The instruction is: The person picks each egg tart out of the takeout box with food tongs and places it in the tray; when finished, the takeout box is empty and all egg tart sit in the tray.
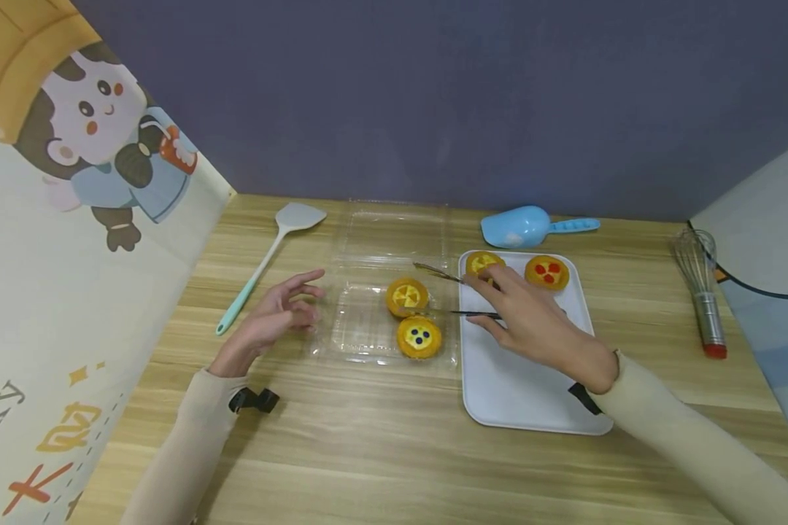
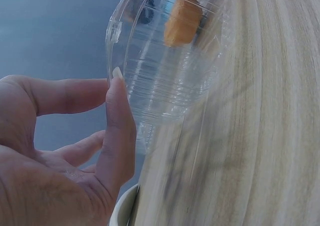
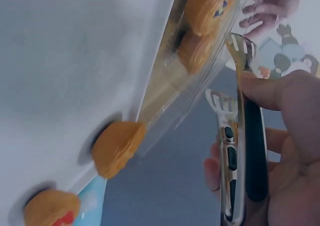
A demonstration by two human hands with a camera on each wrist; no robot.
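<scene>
From the head we look forward and down over the table point(image 1: 368, 452), the left hand point(image 1: 269, 317) and the right hand point(image 1: 532, 321), from farther off. Our left-wrist view looks close past the left hand, tipped sideways, toward the clear container point(image 2: 165, 86); our right-wrist view, also tilted, looks across the tray point(image 3: 75, 61). All three share that container.

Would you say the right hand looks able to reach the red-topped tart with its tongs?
Probably yes: the red-topped tart lies uncovered on the white tray near the right hand, and the tongs are open, though they point toward the clear container and would likely need turning.
</scene>
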